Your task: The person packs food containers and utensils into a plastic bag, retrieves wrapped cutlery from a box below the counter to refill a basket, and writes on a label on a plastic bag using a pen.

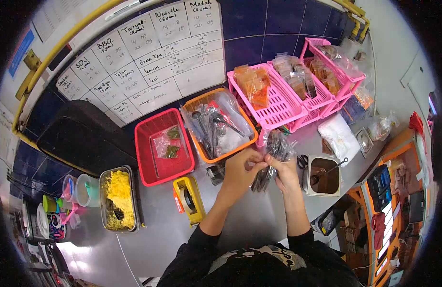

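Note:
My right hand (285,173) is closed around a bundle of black plastic cutlery (277,146) in clear wrapping, its thumb lying across the front. Fingers of my left hand (241,172) are pinched together against the left side of the bundle, by the right thumb. What lies between those fingertips is too small to make out. Behind the left hand is an orange basket (188,111) with more wrapped black cutlery (212,126) in it. Dark ends of the held bundle stick out below my hands over the metal counter (158,239).
A red basket (143,165) holds small green packets. Pink racks (278,115) carry sachets. Left stand a yellow tape dispenser (196,203) and a tray of yellow food (119,191). Black scissors (302,161) and a metal container (323,193) with a ladle are right.

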`<act>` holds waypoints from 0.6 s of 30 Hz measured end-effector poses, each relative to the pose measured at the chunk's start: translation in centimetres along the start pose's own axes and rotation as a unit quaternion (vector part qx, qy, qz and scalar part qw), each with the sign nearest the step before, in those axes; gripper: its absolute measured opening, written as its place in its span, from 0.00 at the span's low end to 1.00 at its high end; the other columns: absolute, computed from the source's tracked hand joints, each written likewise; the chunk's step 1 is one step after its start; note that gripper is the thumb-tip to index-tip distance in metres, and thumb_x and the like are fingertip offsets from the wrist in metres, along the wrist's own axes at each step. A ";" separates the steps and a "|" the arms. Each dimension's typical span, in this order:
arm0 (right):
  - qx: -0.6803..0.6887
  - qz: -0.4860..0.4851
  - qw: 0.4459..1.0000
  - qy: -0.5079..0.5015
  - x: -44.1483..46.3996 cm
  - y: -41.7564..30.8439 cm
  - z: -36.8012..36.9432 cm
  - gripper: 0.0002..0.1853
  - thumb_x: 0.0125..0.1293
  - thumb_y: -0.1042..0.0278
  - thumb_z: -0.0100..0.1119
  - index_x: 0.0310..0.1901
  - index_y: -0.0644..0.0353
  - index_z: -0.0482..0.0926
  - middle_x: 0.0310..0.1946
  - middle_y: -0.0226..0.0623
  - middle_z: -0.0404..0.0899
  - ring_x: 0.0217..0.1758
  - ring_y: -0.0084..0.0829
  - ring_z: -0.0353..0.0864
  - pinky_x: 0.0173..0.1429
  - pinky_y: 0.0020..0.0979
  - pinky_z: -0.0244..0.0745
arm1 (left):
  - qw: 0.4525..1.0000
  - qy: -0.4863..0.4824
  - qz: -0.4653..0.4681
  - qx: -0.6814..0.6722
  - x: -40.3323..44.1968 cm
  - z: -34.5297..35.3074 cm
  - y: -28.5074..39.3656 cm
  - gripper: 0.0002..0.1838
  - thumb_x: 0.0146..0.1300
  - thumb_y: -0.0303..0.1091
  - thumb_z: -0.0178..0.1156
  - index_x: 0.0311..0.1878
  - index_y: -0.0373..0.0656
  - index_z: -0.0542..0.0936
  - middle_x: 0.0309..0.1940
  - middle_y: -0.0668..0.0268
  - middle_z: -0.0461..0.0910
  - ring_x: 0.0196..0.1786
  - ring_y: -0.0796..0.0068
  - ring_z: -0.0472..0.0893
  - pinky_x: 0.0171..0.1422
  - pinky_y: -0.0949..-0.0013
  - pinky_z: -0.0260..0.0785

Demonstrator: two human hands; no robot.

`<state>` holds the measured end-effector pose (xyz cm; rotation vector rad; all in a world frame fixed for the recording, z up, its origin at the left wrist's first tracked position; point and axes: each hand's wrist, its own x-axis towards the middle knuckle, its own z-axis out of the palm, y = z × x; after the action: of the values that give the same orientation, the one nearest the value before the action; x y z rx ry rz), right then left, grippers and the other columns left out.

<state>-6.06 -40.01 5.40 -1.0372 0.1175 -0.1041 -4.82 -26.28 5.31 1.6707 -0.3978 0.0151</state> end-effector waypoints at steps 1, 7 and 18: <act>-0.004 -0.012 1.000 -0.016 -0.3 -0.5 0.5 0.23 0.48 0.76 0.68 0.47 0.64 0.72 0.38 0.34 0.77 0.41 0.26 0.76 0.47 0.28 0.71 | 1.000 -0.009 -0.013 -0.006 -0.1 -0.2 -0.5 0.11 0.52 0.27 0.64 0.39 0.39 0.75 0.30 0.67 0.79 0.33 0.81 0.78 0.36 0.78 0.70; -0.019 -0.010 0.998 -0.060 -0.4 -1.3 0.6 0.23 0.47 0.81 0.66 0.48 0.64 0.73 0.39 0.33 0.78 0.43 0.25 0.76 0.51 0.28 0.70 | 0.953 -0.064 -0.120 -0.272 -0.3 -2.6 -2.1 0.05 0.58 0.29 0.59 0.35 0.41 0.73 0.26 0.73 0.73 0.29 0.83 0.73 0.32 0.80 0.67; -0.131 -0.057 0.989 -0.022 1.0 0.9 -1.6 0.29 0.43 0.81 0.66 0.51 0.66 0.69 0.46 0.37 0.75 0.47 0.27 0.75 0.52 0.29 0.69 | 0.983 0.003 -0.144 -0.117 3.2 -6.2 -1.7 0.04 0.62 0.27 0.53 0.37 0.40 0.69 0.33 0.71 0.68 0.31 0.82 0.73 0.28 0.81 0.69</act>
<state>-5.32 -41.03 3.76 -1.3087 0.0319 -0.1739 -0.05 -20.92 5.38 1.4814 -0.1431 -0.2320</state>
